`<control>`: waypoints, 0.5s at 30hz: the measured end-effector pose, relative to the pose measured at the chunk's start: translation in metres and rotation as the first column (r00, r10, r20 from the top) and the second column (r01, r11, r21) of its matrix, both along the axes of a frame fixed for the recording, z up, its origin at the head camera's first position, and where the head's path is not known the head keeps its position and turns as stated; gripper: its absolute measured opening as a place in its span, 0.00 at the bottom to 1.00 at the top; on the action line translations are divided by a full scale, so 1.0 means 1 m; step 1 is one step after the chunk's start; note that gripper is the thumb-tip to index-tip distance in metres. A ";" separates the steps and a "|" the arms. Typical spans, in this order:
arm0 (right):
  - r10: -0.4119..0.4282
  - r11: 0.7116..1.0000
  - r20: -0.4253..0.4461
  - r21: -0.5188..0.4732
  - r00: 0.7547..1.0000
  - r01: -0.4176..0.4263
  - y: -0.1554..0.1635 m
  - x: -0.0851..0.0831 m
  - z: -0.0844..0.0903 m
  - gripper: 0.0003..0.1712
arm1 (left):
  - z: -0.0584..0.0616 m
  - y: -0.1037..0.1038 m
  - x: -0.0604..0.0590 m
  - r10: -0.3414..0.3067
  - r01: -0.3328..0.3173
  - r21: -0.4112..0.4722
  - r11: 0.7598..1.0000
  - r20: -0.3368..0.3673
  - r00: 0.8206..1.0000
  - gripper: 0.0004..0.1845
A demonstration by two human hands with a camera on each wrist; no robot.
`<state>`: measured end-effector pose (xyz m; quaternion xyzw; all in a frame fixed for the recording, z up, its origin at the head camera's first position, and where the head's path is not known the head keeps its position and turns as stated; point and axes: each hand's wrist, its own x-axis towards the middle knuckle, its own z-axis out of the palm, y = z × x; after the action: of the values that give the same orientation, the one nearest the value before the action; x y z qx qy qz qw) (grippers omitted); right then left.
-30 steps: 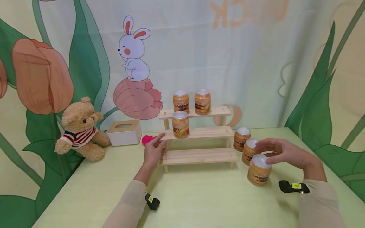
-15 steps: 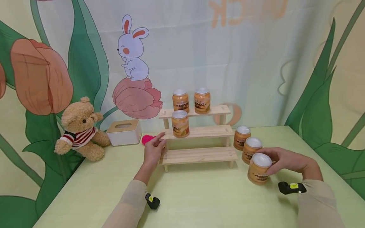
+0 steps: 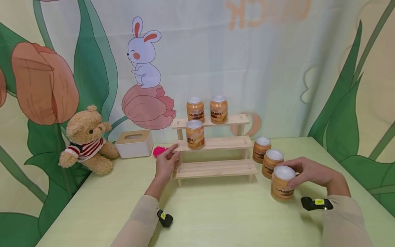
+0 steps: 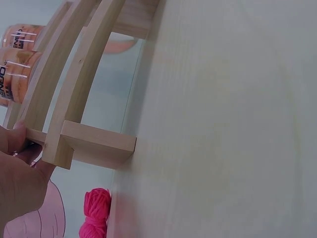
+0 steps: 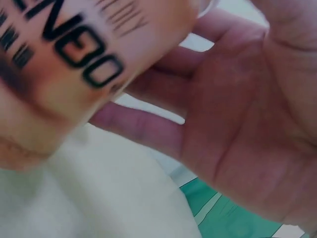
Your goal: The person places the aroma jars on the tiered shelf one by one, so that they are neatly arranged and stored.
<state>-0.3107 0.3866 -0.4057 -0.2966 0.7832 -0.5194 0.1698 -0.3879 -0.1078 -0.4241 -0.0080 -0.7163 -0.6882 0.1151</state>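
My right hand (image 3: 313, 172) grips the nearest orange can (image 3: 282, 187), thumb on its near side and fingers behind. That can has a silver lid and dark lettering; it fills the upper left of the right wrist view (image 5: 64, 64). Two similar cans, a middle one (image 3: 272, 164) and a far one (image 3: 261, 150), stand in line behind it on the table. My left hand (image 3: 165, 165) holds the left end of a three-tier wooden shelf (image 3: 228, 143) at the middle board, thumb and fingers at its edge in the left wrist view (image 4: 22, 168).
Two cans (image 3: 195, 109) (image 3: 219, 109) stand on the top board and one can (image 3: 195, 135) on the left of the middle board. Left of the shelf are pink yarn (image 4: 96, 213), a tissue box (image 3: 134, 144) and a teddy bear (image 3: 89, 140). A printed curtain (image 3: 277, 68) hangs behind.
My right hand has come down from above the nearest can and closed around its side. The can has shifted slightly right. My left hand stays on the shelf.
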 end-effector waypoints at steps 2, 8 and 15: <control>0.011 1.000 -0.030 -0.023 0.999 -0.012 -0.001 0.001 0.004 0.35 | 0.000 -0.001 0.000 0.001 -0.001 -0.003 1.000 0.003 1.000 0.20; 0.071 0.994 -0.098 -0.076 0.993 -0.079 -0.008 0.005 0.023 0.32 | 0.001 -0.001 0.001 0.005 -0.005 -0.013 1.000 0.005 1.000 0.20; -0.001 0.999 -0.245 -0.047 0.970 -0.011 -0.022 0.015 0.046 0.28 | 0.000 0.000 0.000 0.004 -0.004 -0.015 1.000 0.012 1.000 0.21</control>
<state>-0.2954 0.3646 -0.3597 -0.3646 0.7847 -0.4969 0.0661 -0.3877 -0.1081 -0.4244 -0.0030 -0.7223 -0.6824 0.1121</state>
